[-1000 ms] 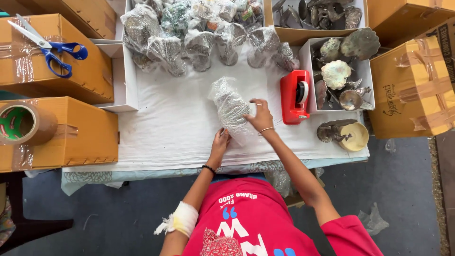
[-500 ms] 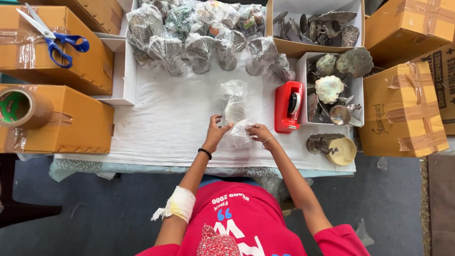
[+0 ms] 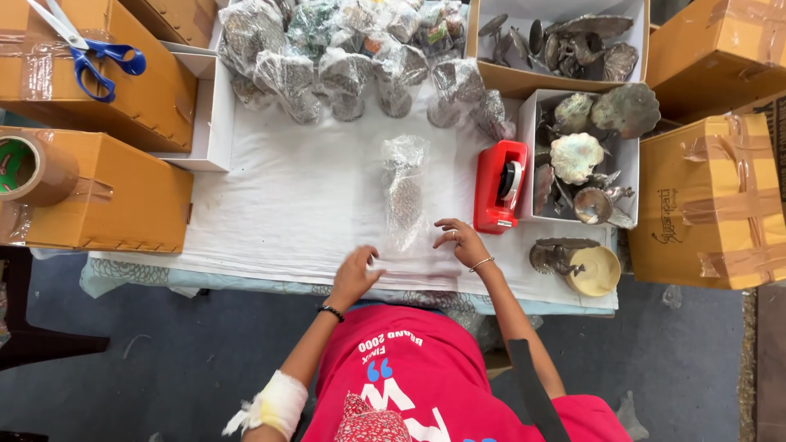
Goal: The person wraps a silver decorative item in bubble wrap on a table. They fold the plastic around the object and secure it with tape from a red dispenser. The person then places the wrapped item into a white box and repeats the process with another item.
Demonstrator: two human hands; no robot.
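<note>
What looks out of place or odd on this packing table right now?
Little stands out. The blue-handled scissors lie loose on top of a taped cardboard box, and a metal piece with a cream disc sits outside the white tray, near the table's front edge.

White-clothed table [image 3: 278,205] on grey floor [image 3: 164,368] — even daylight.

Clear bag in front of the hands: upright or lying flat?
Lying flat: the clear bag stretches lengthwise on the white cloth, dark contents inside.
</note>
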